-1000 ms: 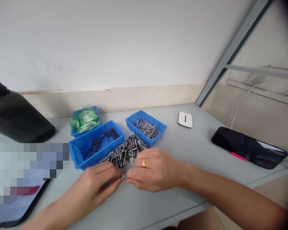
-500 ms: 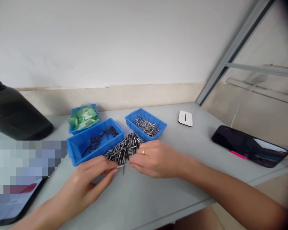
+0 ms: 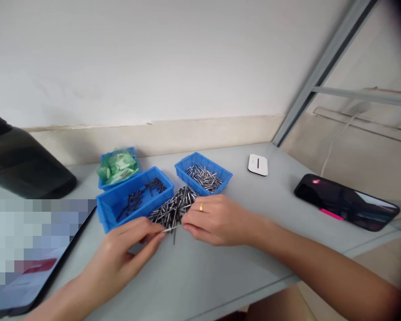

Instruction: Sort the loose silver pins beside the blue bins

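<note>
My left hand [image 3: 130, 243] pinches one end of a thin silvery metal rod [image 3: 171, 228] between thumb and fingertips. The rod's other end disappears into the closed fingers of my right hand [image 3: 217, 220], which wears a gold ring. Just behind both hands lies a heap of similar metal rods [image 3: 172, 207], some with dark parts, partly hidden by my fingers. Left of the heap, a blue bin [image 3: 108, 218] contains short dark pieces [image 3: 133, 200]. A second blue bin [image 3: 227, 177], behind my right hand, holds many short silvery pieces [image 3: 205, 178].
At the back left, a smaller blue bin [image 3: 102, 180] contains green plastic wrapping [image 3: 120, 165]. A dark bottle [image 3: 30, 160] and a tablet-like device [image 3: 50, 276] with a blurred screen occupy the left. Rightward are a small white box [image 3: 258, 165], a black phone [image 3: 347, 203] and a metal frame post [image 3: 321, 76].
My right hand has shifted slightly right and up, and more of the rod shows between my hands. My left hand has hardly moved. The view has shifted a little.
</note>
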`<state>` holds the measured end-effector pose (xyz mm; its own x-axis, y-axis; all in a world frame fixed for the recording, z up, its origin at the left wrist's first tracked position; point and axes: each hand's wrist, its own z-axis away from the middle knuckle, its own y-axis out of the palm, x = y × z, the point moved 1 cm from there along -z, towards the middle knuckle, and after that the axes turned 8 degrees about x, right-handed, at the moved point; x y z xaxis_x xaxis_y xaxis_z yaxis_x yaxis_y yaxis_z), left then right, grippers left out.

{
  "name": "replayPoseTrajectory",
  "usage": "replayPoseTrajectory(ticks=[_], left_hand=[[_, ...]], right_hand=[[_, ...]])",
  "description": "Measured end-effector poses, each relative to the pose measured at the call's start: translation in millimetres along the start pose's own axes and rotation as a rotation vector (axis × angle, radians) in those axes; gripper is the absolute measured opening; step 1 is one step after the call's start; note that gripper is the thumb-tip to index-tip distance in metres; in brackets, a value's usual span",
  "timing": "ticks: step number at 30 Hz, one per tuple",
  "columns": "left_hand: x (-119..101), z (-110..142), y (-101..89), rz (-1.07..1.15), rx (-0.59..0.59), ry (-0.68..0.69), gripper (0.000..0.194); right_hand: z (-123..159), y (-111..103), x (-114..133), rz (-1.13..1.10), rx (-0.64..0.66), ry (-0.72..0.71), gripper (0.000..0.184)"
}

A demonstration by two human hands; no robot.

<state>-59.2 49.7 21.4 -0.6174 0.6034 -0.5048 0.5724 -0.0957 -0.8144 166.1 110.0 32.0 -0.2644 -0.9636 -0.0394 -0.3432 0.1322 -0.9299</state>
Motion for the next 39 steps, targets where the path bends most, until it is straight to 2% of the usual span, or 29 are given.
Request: replayPoseTrajectory(ticks=[4,7,14,19,23,25,28,30,32,35,39], left_hand=[[0,-1,2.2,0.0,0.036,-0.005,0.011],[1,-1,3.1,0.003,0.011,-0.012,0.011],[3,-1,3.1,-0.011,0.015,-0.017,0.012],[2,0,3.4,-0.002,0.016,-0.028,0.011],[2,-1,4.0,0.008,0.046,-0.041,0.013],[3,-2,3.6,0.009,0.079,-0.075,0.014],[3,-3,3.9,-0.01,0.169,-0.043,0.016],[1,-3,5.4,-0.058,0.233,0.039,0.018],[-1,-4,7.6,-0.127,0.274,0.125,0.02],[-3,-5,10.8,-0.219,0.256,0.214,0.021],[-5,-6,14.0,-0.351,0.197,0.313,0.023]], right_hand=[[1,-2,1,-0.009,-0.021,-0.008,0.023],[2,-1,2,-0.051,-0.044,-0.015,0.017],[3,0,5,-0.144,0.07,-0.094,0.017],[4,1,4,-0.199,0.041,-0.099,0.02],[3,-4,3,-0.159,0.013,-0.113,0.022],[3,-9,0,-0.115,-0.043,-0.069,0.025],[4,-16,-12,-0.04,-0.117,0.152,0.025],[7,-16,-23,0.035,-0.076,0.337,0.022],[10,-12,-30,0.105,0.019,0.451,0.02],[11,-5,-35,0.101,0.113,0.522,0.02],[9,-3,-29,0.034,0.085,0.466,0.02]])
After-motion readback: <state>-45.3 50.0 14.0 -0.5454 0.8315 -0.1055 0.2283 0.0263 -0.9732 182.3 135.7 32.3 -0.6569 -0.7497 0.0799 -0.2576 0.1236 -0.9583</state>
